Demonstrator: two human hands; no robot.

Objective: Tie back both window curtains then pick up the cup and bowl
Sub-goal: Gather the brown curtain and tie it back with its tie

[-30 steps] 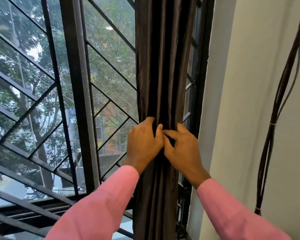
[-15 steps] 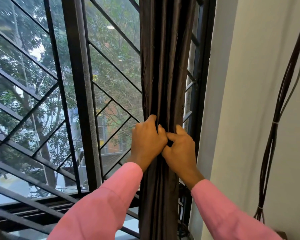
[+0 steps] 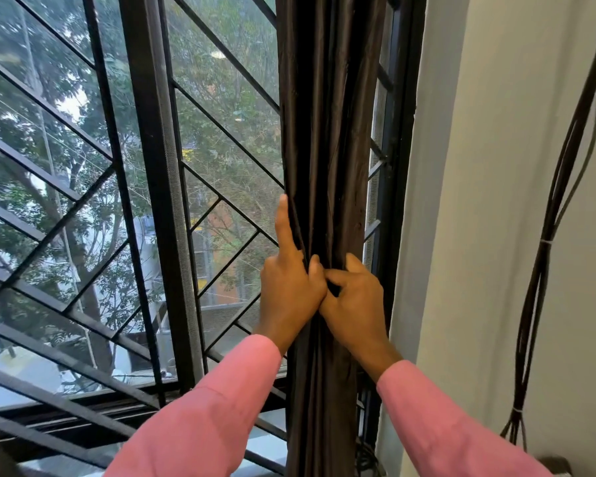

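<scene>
Curtain (image 3: pixel 324 139): dark brown, glossy fabric, gathered into one narrow vertical bundle of folds; hanging just inside the right edge of the window, running out of view at top and bottom. No label, brand or writing is showing on it or anywhere in view.

Left hand (image 3: pixel 291 290): lying against the left edge of the curtain bundle at mid height, index finger stretching straight up along the fabric edge, the other fingers curling into the folds and gripping them; pink sleeve (image 3: pixel 200 418) reaching in from below.

Right hand (image 3: pixel 356 301): pressing on the curtain just right of the left hand and touching it, thumb and index finger pinching a fold at the front of the bundle, remaining fingers wrapping round the curtain's right side. Whether a tie-back band is sitting between the hands cannot be told.

Window frame post (image 3: pixel 159 208): thick dark upright standing well left of the curtain, with mesh screen and thin diagonal grille bars (image 3: pixel 227 132) filling the span between post and curtain; trees and buildings are showing beyond.

Right window frame (image 3: pixel 398 201): dark upright sitting just right of the curtain, a narrow strip of grille showing in the gap.

Wall (image 3: pixel 496 235): pale, plain, beginning right of that frame; open room for the right arm.

Cables (image 3: pixel 547 242): dark bundle hanging down the wall well right of the curtain, bound with pale ties.

Cup and bowl: out of view
</scene>
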